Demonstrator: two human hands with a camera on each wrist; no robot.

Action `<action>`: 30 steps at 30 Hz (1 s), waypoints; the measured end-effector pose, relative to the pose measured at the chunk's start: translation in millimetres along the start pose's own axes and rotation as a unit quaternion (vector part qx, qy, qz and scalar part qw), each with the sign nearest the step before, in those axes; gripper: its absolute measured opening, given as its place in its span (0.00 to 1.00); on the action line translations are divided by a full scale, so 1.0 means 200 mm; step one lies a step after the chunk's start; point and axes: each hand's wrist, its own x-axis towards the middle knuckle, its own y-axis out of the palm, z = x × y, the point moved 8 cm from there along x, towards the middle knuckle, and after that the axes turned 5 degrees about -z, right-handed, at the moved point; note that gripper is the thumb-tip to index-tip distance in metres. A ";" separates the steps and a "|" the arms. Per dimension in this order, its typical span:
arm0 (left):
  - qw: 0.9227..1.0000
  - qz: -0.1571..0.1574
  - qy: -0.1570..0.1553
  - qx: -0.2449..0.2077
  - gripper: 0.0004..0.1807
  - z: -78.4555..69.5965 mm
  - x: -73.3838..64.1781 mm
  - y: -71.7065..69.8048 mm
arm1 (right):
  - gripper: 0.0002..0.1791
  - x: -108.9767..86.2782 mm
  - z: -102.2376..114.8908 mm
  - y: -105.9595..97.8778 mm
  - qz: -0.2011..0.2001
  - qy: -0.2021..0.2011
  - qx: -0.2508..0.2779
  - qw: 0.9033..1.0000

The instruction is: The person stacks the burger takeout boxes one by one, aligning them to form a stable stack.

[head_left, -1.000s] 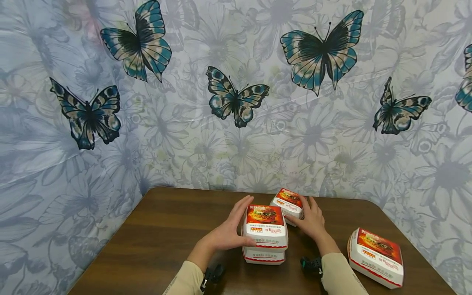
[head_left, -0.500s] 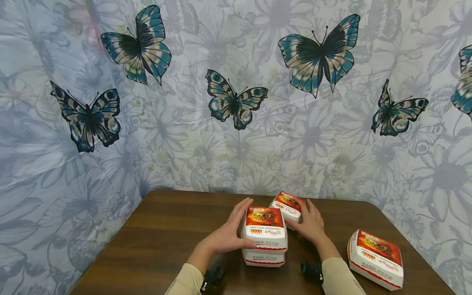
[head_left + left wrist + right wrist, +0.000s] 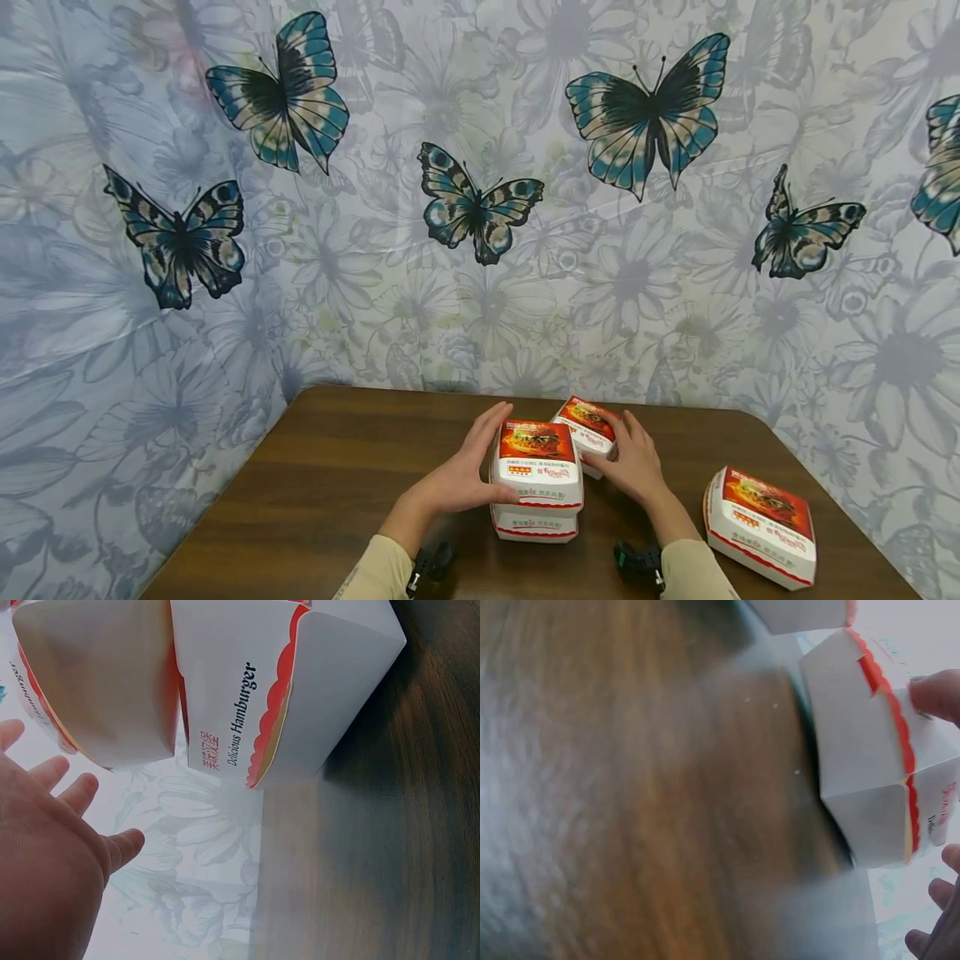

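Two white and red hamburger boxes form a stack, the upper box (image 3: 538, 462) over the lower box (image 3: 536, 527). My left hand (image 3: 456, 483) is beside the upper box, thumb across its front left corner and fingers spread along its left side. In the left wrist view these fingers (image 3: 77, 796) look fairly straight, close to the box wall. Just behind the stack, on its right, stands another hamburger box (image 3: 591, 435). My right hand (image 3: 636, 467) grips it, thumb in front and fingers around its right side. In the right wrist view the thumb (image 3: 937, 696) meets its wall.
A further hamburger box (image 3: 761, 529) sits at the right of the brown wooden table (image 3: 337, 475). Behind the table's far edge hangs a floral backdrop (image 3: 360, 308) with butterflies. Dark wrist devices are strapped at both sleeves.
My right hand has drawn the rear box a little toward me, closer to the stack. My left hand and the stack have hardly moved. The head view has shifted slightly.
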 end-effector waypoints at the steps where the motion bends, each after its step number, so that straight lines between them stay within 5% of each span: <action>1: 1.000 0.001 -0.001 0.001 0.60 0.00 0.00 0.00 | 0.48 -0.01 0.00 -0.01 0.000 -0.001 0.002 1.000; 30: 1.000 0.012 -0.002 0.002 0.60 0.02 0.01 0.01 | 0.52 -0.17 0.01 -0.04 0.004 0.064 0.093 0.994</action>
